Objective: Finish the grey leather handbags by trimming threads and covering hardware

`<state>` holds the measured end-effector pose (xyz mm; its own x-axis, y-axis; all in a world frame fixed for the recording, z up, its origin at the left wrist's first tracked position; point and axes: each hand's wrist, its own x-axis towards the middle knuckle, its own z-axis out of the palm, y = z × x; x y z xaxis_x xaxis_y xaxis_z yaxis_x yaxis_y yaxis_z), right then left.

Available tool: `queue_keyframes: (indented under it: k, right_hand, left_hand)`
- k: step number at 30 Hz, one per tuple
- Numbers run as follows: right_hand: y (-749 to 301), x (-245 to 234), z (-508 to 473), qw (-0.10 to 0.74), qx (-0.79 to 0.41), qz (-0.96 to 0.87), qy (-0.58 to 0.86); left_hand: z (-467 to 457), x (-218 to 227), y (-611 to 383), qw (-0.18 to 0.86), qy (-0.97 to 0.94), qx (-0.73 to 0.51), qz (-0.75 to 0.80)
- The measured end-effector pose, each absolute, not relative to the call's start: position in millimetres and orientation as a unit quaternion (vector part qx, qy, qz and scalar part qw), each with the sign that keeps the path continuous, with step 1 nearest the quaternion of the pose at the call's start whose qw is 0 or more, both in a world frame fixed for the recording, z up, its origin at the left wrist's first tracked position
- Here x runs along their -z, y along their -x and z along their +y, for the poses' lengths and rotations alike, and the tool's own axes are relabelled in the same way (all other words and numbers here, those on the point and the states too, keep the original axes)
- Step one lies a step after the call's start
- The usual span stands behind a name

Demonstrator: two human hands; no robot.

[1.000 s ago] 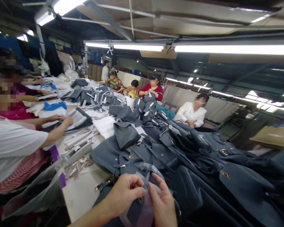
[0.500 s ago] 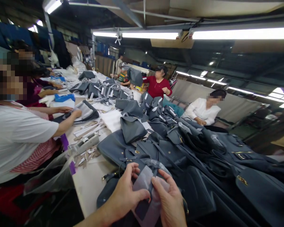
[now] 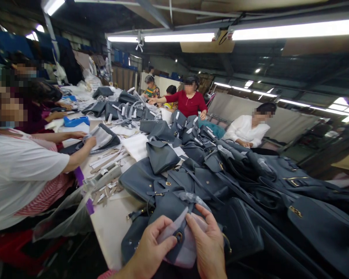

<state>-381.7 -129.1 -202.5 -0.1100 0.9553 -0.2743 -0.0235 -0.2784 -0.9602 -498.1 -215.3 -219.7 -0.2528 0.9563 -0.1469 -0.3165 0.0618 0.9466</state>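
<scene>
One strap (image 3: pixel 182 229) with one brass ring (image 3: pixel 178 236) is held between the two hands, at the bottom centre of the view. The upper part of the strap is pinched between thumb and forefinger of the right hand (image 3: pixel 207 236). Its ringed end is pressed by the thumb of the left hand (image 3: pixel 154 245), whose fingers are curled behind; whether the white sheet (image 3: pixel 188 252) under the strap is gripped there too cannot be told.

Taken from the hands, a heap of dark bags (image 3: pixel 162 156) is spread from eleven round to three o'clock, too overlapped to be counted. At three o'clock one flap (image 3: pixel 317 223) is fitted with one gold clasp (image 3: pixel 296 211). One handle (image 3: pixel 193 199), just past twelve, is wrapped in clear plastic.

At half past ten, one open bag (image 3: pixel 112 135) is handled by a co-worker in a white shirt (image 3: pixel 37 164); pale material (image 3: pixel 101 138) is seen inside it. At nine, one clear plastic sack (image 3: pixel 62 219) is hung beside the table (image 3: pixel 110 228). Card scraps (image 3: pixel 109 191) are strewn at ten. Four co-workers are counted between half past eleven and half past one.
</scene>
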Motion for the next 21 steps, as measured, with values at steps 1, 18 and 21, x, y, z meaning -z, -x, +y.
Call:
queue_keyframes:
  k: [1, 18, 21]
  right_hand:
    - [381, 203, -129, 0.404, -0.601, -0.446, 0.526]
    - [387, 198, -123, 0.392, -0.617, -0.484, 0.481]
    - [388, 196, -123, 0.391, -0.621, -0.482, 0.478]
  left_hand:
    - [-217, 221, 498, 0.514, -0.327, -0.600, 0.518]
    - [-235, 247, 512, 0.211, -0.571, -0.506, 0.612]
    - [-251, 258, 519, 0.169, -0.658, -0.461, 0.571]
